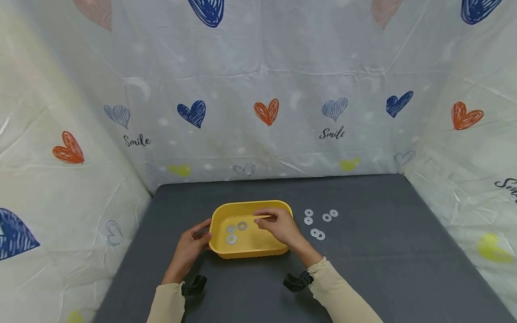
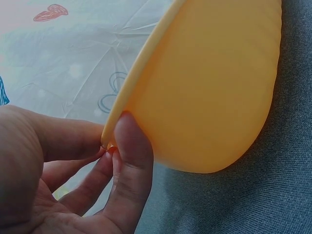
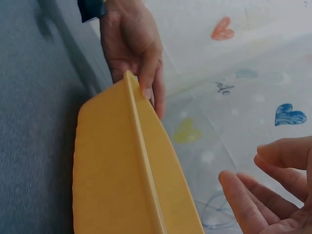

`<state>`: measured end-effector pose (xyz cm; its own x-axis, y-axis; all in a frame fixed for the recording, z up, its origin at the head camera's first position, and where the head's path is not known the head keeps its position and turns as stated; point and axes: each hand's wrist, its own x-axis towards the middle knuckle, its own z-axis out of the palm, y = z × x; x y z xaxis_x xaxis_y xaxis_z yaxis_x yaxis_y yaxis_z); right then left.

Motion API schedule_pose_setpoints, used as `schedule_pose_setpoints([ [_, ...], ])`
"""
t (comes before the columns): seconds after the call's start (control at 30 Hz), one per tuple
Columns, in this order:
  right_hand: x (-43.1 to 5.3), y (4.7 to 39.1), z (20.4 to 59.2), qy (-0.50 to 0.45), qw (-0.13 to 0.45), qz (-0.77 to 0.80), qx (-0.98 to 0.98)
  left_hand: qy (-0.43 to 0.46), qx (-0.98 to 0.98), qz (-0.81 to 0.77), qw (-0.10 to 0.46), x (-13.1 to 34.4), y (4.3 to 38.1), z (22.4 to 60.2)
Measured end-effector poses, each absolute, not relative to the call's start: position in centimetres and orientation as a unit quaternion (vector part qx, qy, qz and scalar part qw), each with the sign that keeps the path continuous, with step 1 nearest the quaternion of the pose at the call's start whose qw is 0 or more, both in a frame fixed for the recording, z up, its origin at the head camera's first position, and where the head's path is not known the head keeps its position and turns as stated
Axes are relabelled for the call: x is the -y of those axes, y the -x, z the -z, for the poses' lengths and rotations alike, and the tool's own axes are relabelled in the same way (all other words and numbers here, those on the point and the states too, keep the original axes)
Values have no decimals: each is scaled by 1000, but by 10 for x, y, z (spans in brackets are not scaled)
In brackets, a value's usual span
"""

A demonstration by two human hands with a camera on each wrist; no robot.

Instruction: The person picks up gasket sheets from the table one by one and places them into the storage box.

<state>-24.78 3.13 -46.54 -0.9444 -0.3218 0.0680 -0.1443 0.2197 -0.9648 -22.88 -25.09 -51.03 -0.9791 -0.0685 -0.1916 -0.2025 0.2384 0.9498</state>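
Left hand (image 1: 189, 249) pinching, right hand (image 1: 279, 225) hovering with parted fingers, nothing visible in it, worked over a dark table (image 1: 363, 278). Lower center sat the yellow tray (image 1: 258, 243), rim in the left's grip. Three washers (image 1: 228, 241) lay inside, six to its right; loading seemed underway, next needing another fingertip pickup.

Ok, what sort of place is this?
Probably a screened-off workspace: white heart-printed sheeting hangs around three sides of a dark grey table bearing a yellow rounded plastic tray.
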Motion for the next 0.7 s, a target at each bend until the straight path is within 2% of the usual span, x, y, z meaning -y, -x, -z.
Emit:
schedule_pose_setpoints([
  [0.27, -56, 245, 466, 162, 26, 600, -783, 87, -785, -612, 53, 250, 229, 511],
  [0.7, -106, 246, 469, 116, -15, 584, -803, 82, -786, -611, 51, 250, 227, 512],
])
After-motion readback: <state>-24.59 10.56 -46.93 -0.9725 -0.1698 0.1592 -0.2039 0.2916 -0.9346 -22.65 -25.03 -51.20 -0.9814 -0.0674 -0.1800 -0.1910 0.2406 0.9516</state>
